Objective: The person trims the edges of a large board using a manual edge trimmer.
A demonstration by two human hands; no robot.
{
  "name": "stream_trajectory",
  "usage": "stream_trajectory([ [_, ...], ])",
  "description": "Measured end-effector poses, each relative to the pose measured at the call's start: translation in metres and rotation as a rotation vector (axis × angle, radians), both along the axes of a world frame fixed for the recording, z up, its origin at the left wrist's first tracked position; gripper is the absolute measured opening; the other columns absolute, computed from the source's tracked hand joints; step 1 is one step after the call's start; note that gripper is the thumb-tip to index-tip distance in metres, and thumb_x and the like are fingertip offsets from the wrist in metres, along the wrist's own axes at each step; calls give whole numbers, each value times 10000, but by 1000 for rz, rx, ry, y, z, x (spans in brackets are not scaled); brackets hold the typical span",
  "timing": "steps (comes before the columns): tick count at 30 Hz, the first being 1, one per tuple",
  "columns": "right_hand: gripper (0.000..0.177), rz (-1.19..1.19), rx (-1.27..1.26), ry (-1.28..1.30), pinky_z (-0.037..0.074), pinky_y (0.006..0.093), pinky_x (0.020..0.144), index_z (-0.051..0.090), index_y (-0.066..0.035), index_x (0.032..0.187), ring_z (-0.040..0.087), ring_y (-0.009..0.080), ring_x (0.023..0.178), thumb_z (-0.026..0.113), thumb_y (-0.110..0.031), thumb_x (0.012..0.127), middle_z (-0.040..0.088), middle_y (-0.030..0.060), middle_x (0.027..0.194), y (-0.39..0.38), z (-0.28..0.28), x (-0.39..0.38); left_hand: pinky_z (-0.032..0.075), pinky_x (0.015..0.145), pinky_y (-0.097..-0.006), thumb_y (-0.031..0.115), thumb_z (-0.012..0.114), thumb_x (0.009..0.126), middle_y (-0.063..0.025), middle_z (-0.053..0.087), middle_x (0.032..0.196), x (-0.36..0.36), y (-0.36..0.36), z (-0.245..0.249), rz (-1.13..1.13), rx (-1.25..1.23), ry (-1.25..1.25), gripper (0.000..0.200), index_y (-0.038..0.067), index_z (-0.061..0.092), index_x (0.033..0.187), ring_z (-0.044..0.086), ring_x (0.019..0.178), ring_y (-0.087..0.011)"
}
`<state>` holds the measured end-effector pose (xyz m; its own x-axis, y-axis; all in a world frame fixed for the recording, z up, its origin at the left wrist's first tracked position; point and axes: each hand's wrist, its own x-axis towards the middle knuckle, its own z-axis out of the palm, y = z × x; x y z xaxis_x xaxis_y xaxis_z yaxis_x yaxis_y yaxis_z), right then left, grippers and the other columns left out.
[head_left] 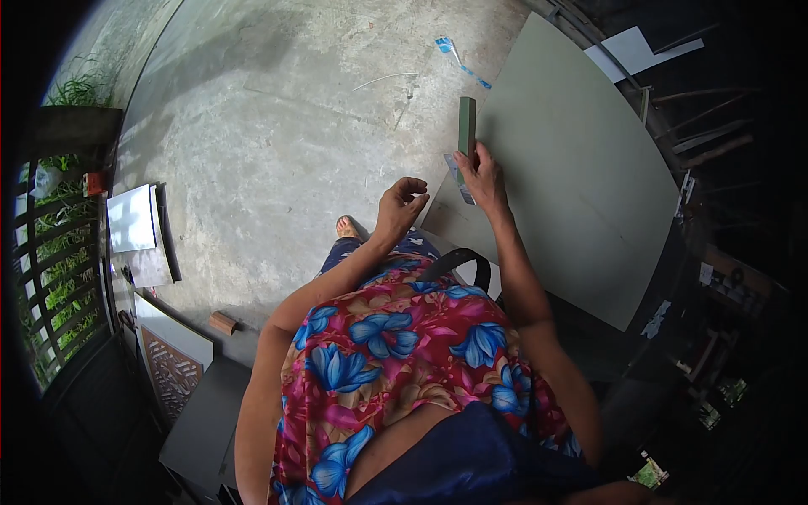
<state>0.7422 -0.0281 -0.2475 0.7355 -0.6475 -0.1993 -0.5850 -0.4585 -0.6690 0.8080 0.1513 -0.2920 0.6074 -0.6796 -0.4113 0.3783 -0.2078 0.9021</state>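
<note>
My right hand is closed around a long dark green rectangular bar at the left edge of a large grey-green sheet. Under the fingers, a flat greyish piece with printed-looking marks shows beside the bar, partly hidden by the hand. Left of the sheet's lower corner, my left hand hovers over the floor side. Its fingers are bent, with a gap between thumb and forefinger and nothing visible in them.
A blue and white wrapper lies on the concrete floor near the sheet. White panels lean at the left by a slatted gate. A small brown block and dark box stand lower left. White offcuts lie upper right.
</note>
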Motion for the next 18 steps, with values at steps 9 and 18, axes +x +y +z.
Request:
stream_trajectory([
  [9, 475, 18, 79, -60, 459, 412, 817, 497, -49, 1206, 582, 374, 976, 508, -394, 880, 606, 219, 1027, -9, 3, 2, 501, 715, -316, 193, 660, 769, -162, 656, 972, -5, 2, -26, -138, 106, -99, 349, -26, 602, 1035, 644, 846, -233],
  [18, 466, 37, 186, -175, 452, 326, 617, 557, -37, 1136, 589, 201, 649, 583, -399, 845, 607, 98, 717, -17, -6, -2, 508, 736, -324, 254, 657, 796, -208, 659, 935, -3, -1, -21, -343, 131, -157, 444, -60, 556, 1094, 652, 863, -267],
])
